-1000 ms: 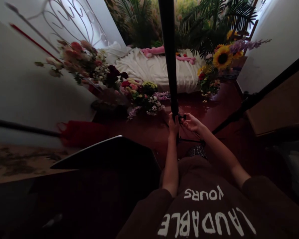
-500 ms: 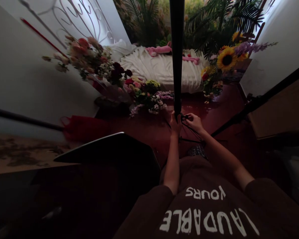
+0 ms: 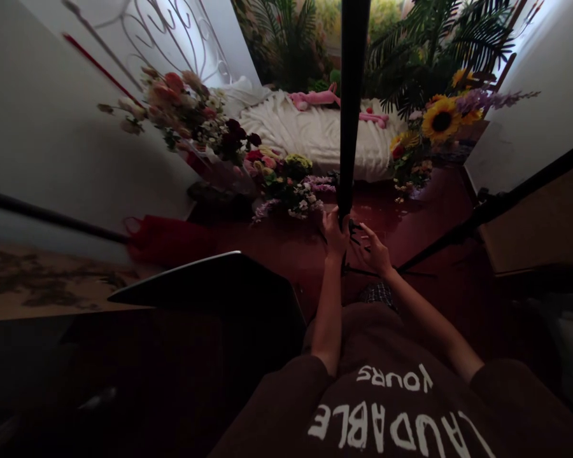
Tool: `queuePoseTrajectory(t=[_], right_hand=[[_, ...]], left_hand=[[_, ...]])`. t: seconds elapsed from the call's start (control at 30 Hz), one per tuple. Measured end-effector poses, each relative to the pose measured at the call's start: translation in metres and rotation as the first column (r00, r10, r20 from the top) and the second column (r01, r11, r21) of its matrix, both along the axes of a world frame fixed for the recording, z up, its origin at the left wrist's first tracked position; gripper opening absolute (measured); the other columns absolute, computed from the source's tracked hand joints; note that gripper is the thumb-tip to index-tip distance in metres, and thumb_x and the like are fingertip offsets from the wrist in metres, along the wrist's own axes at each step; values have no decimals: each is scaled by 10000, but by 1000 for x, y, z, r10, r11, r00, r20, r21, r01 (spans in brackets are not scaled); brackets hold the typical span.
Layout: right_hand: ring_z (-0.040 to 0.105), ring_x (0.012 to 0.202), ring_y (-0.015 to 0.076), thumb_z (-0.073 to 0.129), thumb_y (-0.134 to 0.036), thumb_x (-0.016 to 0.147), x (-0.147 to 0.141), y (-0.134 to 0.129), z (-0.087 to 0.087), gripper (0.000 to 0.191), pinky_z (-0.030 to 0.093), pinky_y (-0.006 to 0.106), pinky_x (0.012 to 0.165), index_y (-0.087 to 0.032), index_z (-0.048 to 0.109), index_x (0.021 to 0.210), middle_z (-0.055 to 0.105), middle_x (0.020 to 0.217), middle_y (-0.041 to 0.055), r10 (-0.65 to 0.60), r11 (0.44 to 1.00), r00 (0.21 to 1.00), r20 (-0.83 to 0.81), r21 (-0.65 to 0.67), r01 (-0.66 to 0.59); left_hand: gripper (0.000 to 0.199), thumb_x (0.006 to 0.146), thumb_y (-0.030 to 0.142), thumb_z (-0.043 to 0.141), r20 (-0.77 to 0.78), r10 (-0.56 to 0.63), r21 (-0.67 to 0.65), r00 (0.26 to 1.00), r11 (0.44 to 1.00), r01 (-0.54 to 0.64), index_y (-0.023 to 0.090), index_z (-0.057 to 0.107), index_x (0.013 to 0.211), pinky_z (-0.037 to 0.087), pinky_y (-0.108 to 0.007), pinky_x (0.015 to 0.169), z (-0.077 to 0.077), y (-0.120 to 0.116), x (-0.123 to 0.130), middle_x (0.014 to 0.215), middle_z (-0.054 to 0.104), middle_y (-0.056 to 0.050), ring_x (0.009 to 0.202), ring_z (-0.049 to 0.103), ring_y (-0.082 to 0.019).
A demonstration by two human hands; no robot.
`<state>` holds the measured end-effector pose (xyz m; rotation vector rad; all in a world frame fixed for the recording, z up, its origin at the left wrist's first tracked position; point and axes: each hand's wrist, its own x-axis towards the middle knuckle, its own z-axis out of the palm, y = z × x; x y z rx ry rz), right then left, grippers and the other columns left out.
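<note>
A black stand pole point(image 3: 351, 108) rises upright in front of me, with thin legs spreading near the floor. My left hand point(image 3: 335, 235) is closed around its lower part. Just right of the pole, my right hand point(image 3: 375, 251) has its fingers apart, close to a small dark knob point(image 3: 354, 224) on the pole's side. No object shows in the right hand, and a small gap seems to lie between it and the knob. Dim light hides the finer detail of the knob.
A bench draped in cream cloth point(image 3: 305, 137) stands ahead, with pink plush toys point(image 3: 315, 98) on it. Flower bunches point(image 3: 286, 178) and sunflowers point(image 3: 440, 119) flank it. A dark panel point(image 3: 210, 280) juts in at left. Another black pole point(image 3: 530, 191) slants at right. A red bag point(image 3: 160, 240) lies left.
My right hand has come off the knob, its fingers opening and dropping slightly. The left hand keeps hold of the pole. The whole view has shifted a little.
</note>
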<state>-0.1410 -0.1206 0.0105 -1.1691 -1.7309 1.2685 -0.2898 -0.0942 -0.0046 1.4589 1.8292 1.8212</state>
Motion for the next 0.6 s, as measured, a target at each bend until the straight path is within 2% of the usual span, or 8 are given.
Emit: queuePoseTrajectory(t=[0.13,0.33,0.43,0.6], right_hand=[[557,1238,168,590,-154,782,-2,-1,1,592,527,286,976,-347,522,1338,503,1442,-34,-90,994,992,-84,-71,84],[538,1250,169,638,-200,799,-2,7,3,542,510,276,986,-335,545,1316,500,1444,-20,-80,996,996,-42,36,81],[598,1134,171,657,-260,817,-2,13,4,475,519,281,948,-314,571,1281,572,1357,17,-104,993,994,-20,59,105],[634,934,172,673,-351,830,-7,24,8,310,503,253,862,-268,639,1127,676,1050,38,-166,984,986,-28,61,168]], left_hand=[[430,913,553,444,40,13,40,999,999,-15,222,583,1150,424,-384,1015,18,5,-1,1098,650,-109,1101,601,-208],[444,917,551,445,109,-34,93,993,995,24,222,560,1192,470,-314,920,54,8,2,1058,659,-83,1012,624,-173],[443,910,553,459,112,-51,110,992,993,39,227,555,1194,472,-302,909,61,10,1,1056,657,-77,1002,624,-166],[443,908,562,452,103,-82,106,991,992,71,257,537,1219,479,-316,916,64,11,-2,1059,651,-67,1030,624,-171]])
